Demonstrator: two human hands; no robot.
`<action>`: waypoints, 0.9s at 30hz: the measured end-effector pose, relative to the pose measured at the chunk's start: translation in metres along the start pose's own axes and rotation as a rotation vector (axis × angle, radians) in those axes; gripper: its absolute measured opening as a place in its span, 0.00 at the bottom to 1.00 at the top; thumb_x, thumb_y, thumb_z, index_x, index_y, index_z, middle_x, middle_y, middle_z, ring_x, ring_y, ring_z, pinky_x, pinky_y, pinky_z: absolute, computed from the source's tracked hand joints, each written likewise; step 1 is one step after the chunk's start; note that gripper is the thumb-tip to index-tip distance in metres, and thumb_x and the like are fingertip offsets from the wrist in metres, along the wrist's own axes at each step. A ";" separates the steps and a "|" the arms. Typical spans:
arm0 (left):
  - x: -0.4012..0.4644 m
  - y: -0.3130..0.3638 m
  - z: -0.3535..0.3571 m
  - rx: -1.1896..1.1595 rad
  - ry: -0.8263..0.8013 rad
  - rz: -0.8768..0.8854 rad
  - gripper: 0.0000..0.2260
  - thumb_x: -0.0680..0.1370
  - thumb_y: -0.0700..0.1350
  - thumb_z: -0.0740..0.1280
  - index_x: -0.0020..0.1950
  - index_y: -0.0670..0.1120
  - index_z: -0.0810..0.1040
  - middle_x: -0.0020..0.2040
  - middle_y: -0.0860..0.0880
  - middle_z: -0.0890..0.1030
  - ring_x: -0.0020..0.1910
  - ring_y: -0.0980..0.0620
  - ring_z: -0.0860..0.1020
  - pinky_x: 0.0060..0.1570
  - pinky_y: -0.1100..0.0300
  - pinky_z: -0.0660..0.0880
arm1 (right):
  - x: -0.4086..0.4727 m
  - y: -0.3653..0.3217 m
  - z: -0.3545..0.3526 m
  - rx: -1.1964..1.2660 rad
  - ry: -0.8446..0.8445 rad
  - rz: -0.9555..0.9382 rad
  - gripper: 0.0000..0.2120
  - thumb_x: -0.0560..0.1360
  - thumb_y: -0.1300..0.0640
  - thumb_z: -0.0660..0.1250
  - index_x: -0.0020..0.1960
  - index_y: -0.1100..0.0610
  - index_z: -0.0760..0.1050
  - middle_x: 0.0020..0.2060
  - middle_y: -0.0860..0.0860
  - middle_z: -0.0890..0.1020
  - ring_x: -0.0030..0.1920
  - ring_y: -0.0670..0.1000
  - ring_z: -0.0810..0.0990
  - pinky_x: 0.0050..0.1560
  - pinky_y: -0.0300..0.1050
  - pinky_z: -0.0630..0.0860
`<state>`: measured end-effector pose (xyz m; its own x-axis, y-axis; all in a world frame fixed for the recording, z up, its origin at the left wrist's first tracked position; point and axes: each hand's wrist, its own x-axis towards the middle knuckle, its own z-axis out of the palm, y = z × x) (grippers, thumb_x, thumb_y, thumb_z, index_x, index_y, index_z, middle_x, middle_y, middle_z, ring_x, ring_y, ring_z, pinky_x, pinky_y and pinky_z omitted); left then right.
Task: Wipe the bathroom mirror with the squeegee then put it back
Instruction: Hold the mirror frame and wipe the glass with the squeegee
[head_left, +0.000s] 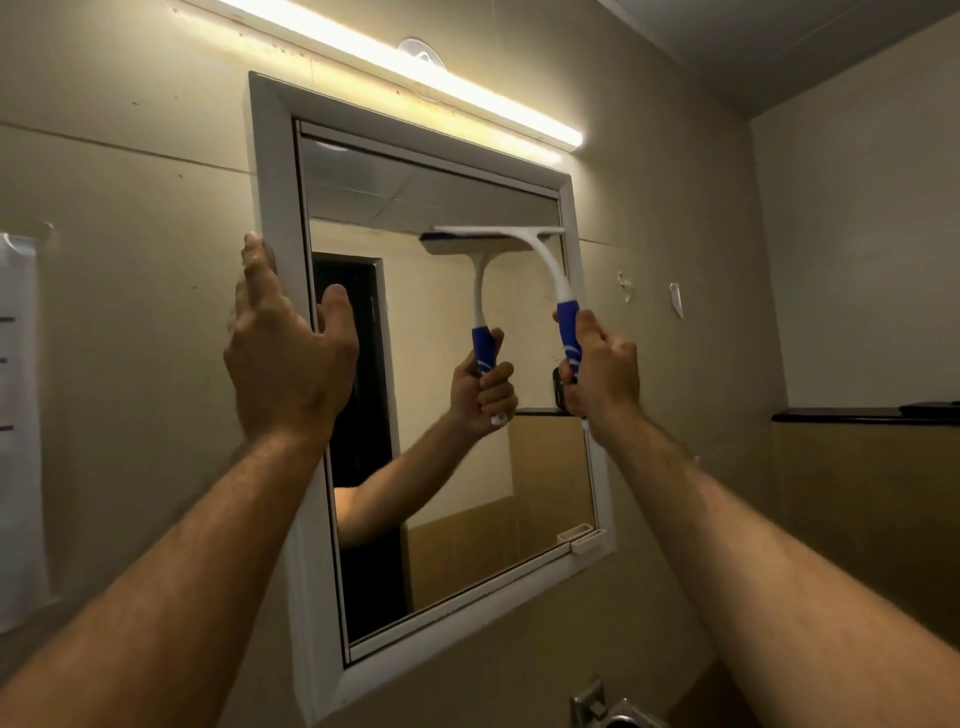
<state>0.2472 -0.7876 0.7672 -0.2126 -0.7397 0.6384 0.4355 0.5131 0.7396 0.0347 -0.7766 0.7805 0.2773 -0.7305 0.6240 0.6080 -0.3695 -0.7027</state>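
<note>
The bathroom mirror hangs on the wall in a white frame. My right hand is closed around the blue grip of a white squeegee. Its blade lies flat against the glass near the upper right of the mirror. My left hand clasps the mirror's left frame edge, fingers on the outside and thumb on the glass side. The glass reflects the squeegee and my right arm.
A lit tube lamp runs above the mirror. A white sheet hangs on the left wall. Small hooks sit right of the mirror, a dark ledge on the right wall, a metal tap below.
</note>
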 end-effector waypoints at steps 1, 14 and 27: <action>0.005 0.008 0.003 0.016 0.024 0.020 0.16 0.83 0.56 0.48 0.63 0.53 0.70 0.28 0.54 0.64 0.21 0.59 0.58 0.21 0.67 0.53 | 0.005 -0.010 0.003 0.001 0.006 -0.028 0.20 0.80 0.42 0.56 0.57 0.56 0.77 0.29 0.50 0.74 0.25 0.45 0.70 0.23 0.38 0.67; -0.001 -0.004 -0.015 -0.130 -0.159 -0.133 0.20 0.82 0.58 0.44 0.63 0.53 0.69 0.28 0.53 0.65 0.20 0.58 0.59 0.20 0.67 0.54 | -0.006 0.006 -0.005 0.007 -0.033 0.062 0.21 0.79 0.41 0.57 0.59 0.55 0.76 0.29 0.51 0.74 0.20 0.44 0.68 0.19 0.37 0.65; 0.007 0.009 -0.006 -0.083 -0.072 -0.086 0.18 0.83 0.58 0.45 0.64 0.54 0.68 0.27 0.54 0.65 0.21 0.59 0.60 0.21 0.67 0.55 | 0.004 -0.003 0.011 0.041 -0.049 0.052 0.22 0.80 0.40 0.53 0.60 0.53 0.75 0.28 0.50 0.72 0.21 0.44 0.67 0.20 0.38 0.65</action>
<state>0.2549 -0.7907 0.7771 -0.3133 -0.7448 0.5892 0.4833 0.4091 0.7740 0.0416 -0.7722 0.7889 0.3445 -0.7190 0.6036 0.6212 -0.3075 -0.7208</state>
